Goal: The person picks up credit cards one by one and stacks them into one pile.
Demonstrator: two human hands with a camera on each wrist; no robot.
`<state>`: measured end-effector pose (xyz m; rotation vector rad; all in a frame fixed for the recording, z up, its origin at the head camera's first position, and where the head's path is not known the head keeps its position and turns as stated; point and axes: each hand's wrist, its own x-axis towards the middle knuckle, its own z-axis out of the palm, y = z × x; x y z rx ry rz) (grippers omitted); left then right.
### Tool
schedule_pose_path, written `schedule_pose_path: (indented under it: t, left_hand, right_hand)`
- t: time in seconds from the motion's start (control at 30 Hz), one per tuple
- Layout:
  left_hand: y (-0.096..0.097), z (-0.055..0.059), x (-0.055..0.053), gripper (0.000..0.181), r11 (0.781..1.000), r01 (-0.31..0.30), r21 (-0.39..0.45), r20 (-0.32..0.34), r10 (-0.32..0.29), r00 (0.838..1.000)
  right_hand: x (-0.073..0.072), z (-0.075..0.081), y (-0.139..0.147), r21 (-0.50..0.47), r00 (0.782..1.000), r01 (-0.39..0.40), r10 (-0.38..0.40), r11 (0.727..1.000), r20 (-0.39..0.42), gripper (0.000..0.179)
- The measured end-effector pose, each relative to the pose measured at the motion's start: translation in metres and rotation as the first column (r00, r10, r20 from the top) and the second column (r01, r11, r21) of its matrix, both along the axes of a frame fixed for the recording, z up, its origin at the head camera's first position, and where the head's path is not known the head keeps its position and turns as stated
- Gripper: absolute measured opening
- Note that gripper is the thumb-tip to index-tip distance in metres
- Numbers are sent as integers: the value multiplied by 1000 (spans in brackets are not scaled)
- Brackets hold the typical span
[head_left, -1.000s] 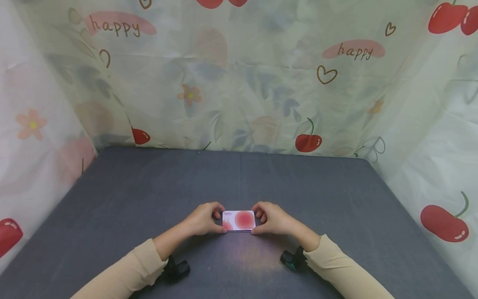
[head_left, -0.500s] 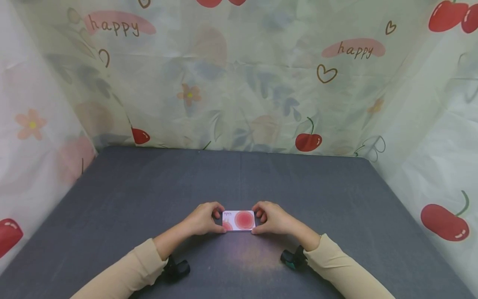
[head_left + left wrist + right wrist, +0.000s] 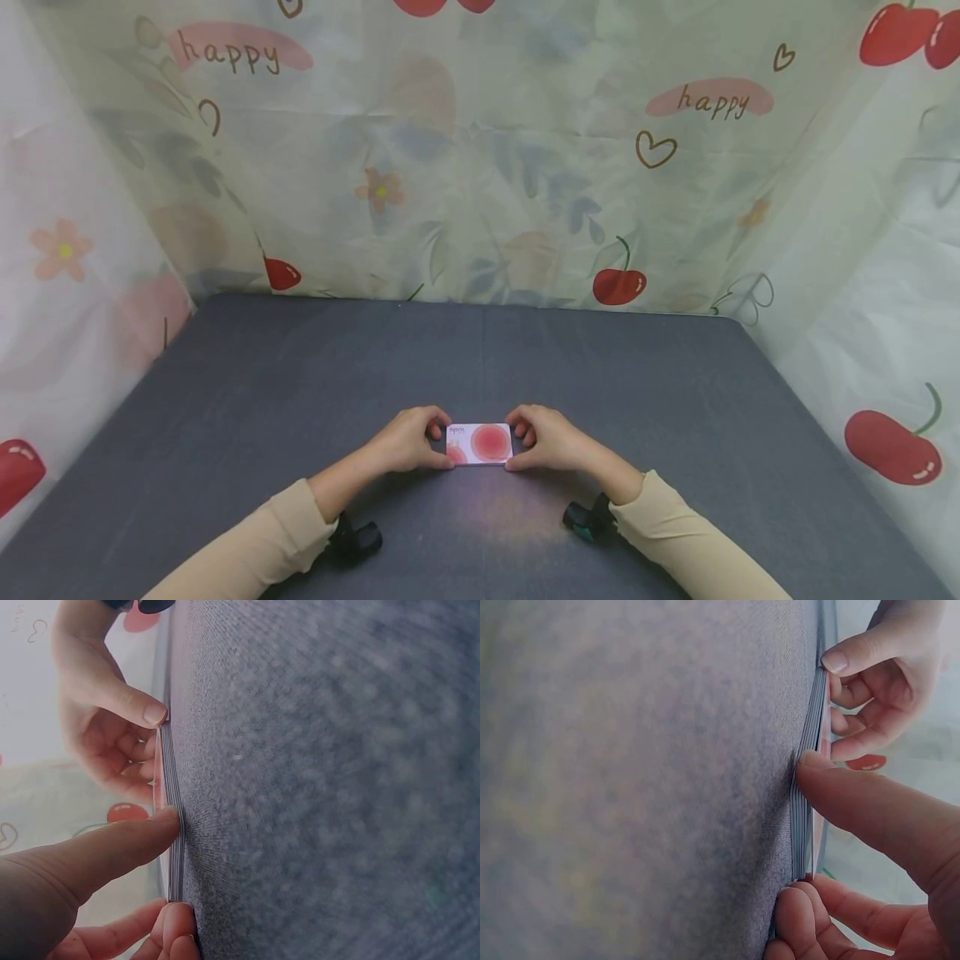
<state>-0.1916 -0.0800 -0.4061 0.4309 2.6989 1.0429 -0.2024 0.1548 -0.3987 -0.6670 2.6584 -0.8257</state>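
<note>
A small stack of cards (image 3: 480,443) lies flat near the front middle of the table, its top face white and pink with red circles. My left hand (image 3: 408,437) pinches its left end between thumb and fingers, and my right hand (image 3: 551,437) does the same on the right. From the left wrist, the layered edges of the stack (image 3: 171,772) show low against the cloth, a thumb on the near side. Several thin layers of the stack (image 3: 808,727) also appear in the right wrist view, with fingertips at the far corner. The underside is hidden.
Dark grey cloth covers the table (image 3: 480,358). A patterned curtain (image 3: 465,167) with cherries and "happy" lettering hangs behind it and along both sides. Black wrist devices sit under the left cuff (image 3: 303,521) and right cuff (image 3: 637,500).
</note>
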Motion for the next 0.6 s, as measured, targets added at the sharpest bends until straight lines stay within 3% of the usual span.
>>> schedule_pose_path:
  t: [0.6]
  left_hand:
    - [-1,1,0,49,1000,13,0,14,-13,1000]
  right_hand:
    - [-2,-3,1,3,1000,-8,8,1000,-4,53]
